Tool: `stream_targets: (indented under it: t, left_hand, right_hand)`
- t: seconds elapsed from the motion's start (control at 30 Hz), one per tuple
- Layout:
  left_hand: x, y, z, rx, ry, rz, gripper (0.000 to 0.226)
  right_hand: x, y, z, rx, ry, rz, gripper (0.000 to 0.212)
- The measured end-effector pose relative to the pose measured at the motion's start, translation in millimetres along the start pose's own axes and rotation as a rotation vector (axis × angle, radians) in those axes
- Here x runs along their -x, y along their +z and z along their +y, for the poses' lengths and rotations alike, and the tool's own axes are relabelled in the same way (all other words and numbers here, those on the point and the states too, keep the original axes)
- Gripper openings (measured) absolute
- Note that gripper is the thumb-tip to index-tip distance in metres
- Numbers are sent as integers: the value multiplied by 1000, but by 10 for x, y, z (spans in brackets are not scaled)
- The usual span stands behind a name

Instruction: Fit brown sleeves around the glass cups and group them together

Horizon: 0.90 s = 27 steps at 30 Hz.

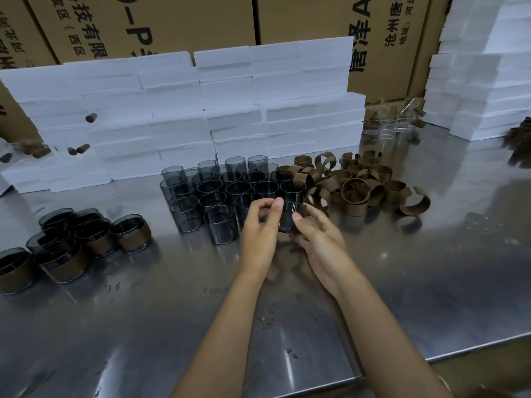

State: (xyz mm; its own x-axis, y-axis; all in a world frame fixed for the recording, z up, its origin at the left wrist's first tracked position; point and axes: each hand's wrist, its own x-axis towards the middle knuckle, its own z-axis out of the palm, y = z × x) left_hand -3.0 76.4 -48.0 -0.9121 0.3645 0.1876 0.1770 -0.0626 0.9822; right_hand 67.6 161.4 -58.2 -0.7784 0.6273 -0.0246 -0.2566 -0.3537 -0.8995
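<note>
Item 1, nearest: steel desk, scuffed, with small dark flecks on the near part

Item 2: left hand and right hand, raised just above the desk. Both grip one dark glass cup between them; left fingers curl at its rim, right thumb lies on its side, right fingers pass beneath. No sleeve shows on this cup, though the palms hide part of it

Item 3, left: finished group of sleeved cups, packed close, brown bands round their lower walls

Item 4, centre, behind the hands: bare cups standing in tight rows, touching

Item 5, right of those: heap of loose brown sleeves, open curls, tangled

Item 6, far: white foam blocks stacked; cardboard cartons behind

Risk, as judged: smooth glass held off the desk may slip if one hand lets go to fetch a sleeve; a reach across could knock the crowded bare cups; a sleeve pulled from the tangle may drag others along
</note>
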Motion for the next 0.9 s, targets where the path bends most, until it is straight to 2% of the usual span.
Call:
stream_targets:
  t: [0.07, 0.13, 0.2, 0.3, 0.47, 0.63, 0.73, 0.9]
  left_hand:
    - [9, 0, 38, 108, -113, -31, 27]
    - [16, -4, 76, 296, -237, -131, 36]
    - [40, -1, 113, 392, -292, -240, 42]
    - [55, 22, 119, 409, -303, -302, 42]
    - [62, 29, 125, 351, -287, -287, 46]
    - [58, 44, 81, 184, -271, -183, 41]
    - [19, 21, 55, 265, -270, -99, 27]
    - [20, 0, 43, 204, -186, -15, 15]
  right_hand:
    - [10, 11, -10, -3, -1, 0, 75]
    - [28, 13, -39, 8, 4, -42, 95]
    - [44, 12, -62, 58, -15, -119, 86]
    - [58, 21, -69, 66, -26, -179, 72]
    - [42, 48, -75, 55, 10, -170, 85]
    - [-9, 67, -7, 66, 12, -65, 68]
    - [-44, 47, 31, 71, 17, -9, 52]
    - [-51, 16, 18, 38, 38, 71, 44]
